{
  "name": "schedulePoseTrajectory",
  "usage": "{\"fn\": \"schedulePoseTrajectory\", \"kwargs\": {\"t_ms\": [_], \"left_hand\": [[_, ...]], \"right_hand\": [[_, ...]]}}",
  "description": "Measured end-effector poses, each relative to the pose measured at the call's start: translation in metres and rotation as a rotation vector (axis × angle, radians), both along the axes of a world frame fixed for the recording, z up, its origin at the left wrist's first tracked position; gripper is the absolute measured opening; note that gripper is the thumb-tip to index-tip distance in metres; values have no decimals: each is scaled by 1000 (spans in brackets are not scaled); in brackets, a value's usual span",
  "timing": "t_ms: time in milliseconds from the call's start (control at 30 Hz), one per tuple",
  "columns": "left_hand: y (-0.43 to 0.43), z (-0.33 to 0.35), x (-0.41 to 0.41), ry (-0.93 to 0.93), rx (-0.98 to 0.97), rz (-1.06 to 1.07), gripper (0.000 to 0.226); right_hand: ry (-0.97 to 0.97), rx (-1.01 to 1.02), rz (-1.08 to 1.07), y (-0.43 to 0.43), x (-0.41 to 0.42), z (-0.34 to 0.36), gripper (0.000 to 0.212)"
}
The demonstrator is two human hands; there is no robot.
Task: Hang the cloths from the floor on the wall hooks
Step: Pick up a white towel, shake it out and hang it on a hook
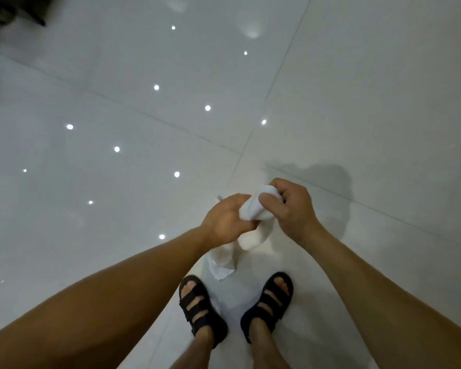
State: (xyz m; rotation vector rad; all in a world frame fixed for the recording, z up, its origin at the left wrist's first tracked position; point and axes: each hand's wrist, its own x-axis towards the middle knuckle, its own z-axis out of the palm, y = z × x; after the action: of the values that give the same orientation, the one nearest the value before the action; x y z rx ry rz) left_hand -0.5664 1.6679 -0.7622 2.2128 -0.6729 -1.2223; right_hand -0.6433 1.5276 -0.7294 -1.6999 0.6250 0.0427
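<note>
hands: close together, both clamped on one white cloth (252, 210), held in the air above the floor.

left hand (225, 222): back of the hand toward the camera, fingers curled under and round the cloth. fingertips hidden by the hand itself.

right hand (288, 209): just beside the left, fingers curled over the top of the bunched cloth, thumb pressed on its near face.

cloth: bunched into a thick wad between the two hands. one rolled fold sticks out below them, and a looser tail hangs down under the left hand, ending just short of the feet. a small corner shows beyond the left hand's knuckles. cannot tell if the tail touches the floor.

both forearms are bare and come in from the bottom corners of the frame.

below the hands: two feet in black strapped sandals (200, 308), one under each hand, standing on the floor, toes pointing toward the hands.

floor (144, 75): glossy pale tiles with thin grout lines running diagonally. small bright light spots (207, 108) are scattered over it, mostly beyond and to the left of the hands. a soft grey shadow (325, 179) lies just beyond the right hand.

far beyond the left hand, at the frame's top corner: a dark object (11, 12), cut off and too blurred to identify.
</note>
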Motion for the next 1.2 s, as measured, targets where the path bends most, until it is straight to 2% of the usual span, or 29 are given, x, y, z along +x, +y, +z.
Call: {"fn": "schedulePoseTrajectory", "kwargs": {"t_ms": [100, 167, 267, 333, 400, 467, 533, 567, 700, 800, 867, 933, 1000, 1100, 1133, 1200], "left_hand": [[-35, 84, 13, 167, -11, 58, 23], [-58, 142, 16, 362, -72, 204, 26], [-85, 222, 15, 673, -231, 381, 41], [-102, 272, 14, 762, -305, 410, 44], [-117, 316, 13, 787, -374, 412, 44], [-130, 353, 8, 749, -431, 438, 45], [-142, 387, 0, 658, -455, 417, 51], [-147, 401, -4, 608, -460, 378, 53], [-161, 458, -23, 416, -472, 108, 51], [-168, 496, -45, 467, -526, -196, 57], [-171, 519, -68, 511, -540, -431, 59], [-172, 540, -97, 466, -517, -550, 58], [-175, 556, -121, 453, -544, -486, 57], [-182, 577, -145, 707, -529, -374, 54], [-184, 586, -157, 794, -503, -357, 53], [-190, 603, -179, 947, -483, -322, 53]], "right_hand": [[-82, -31, -96, -32, 4, 87, 21], [-98, -64, -180, -49, 2, 138, 10], [-72, -43, -316, -71, -14, 198, 61], [-3, -5, -297, -85, -33, 233, 88], [77, 65, -222, -99, -60, 258, 91], [140, 41, -154, -110, -89, 284, 64], [201, -123, -196, -122, -112, 312, 27], [210, -195, -258, -127, -120, 328, 17], [56, -279, -509, -143, -146, 427, 19], [-135, -209, -572, -132, -163, 500, 12], [-273, -123, -567, -117, -173, 541, 19], [-415, -19, -563, -104, -188, 571, 32], [-540, 73, -650, -98, -210, 588, 39], [-665, 103, -883, -92, -253, 594, 36], [-664, 107, -918, -88, -271, 592, 47], [-569, 134, -930, -76, -302, 579, 85]]}}
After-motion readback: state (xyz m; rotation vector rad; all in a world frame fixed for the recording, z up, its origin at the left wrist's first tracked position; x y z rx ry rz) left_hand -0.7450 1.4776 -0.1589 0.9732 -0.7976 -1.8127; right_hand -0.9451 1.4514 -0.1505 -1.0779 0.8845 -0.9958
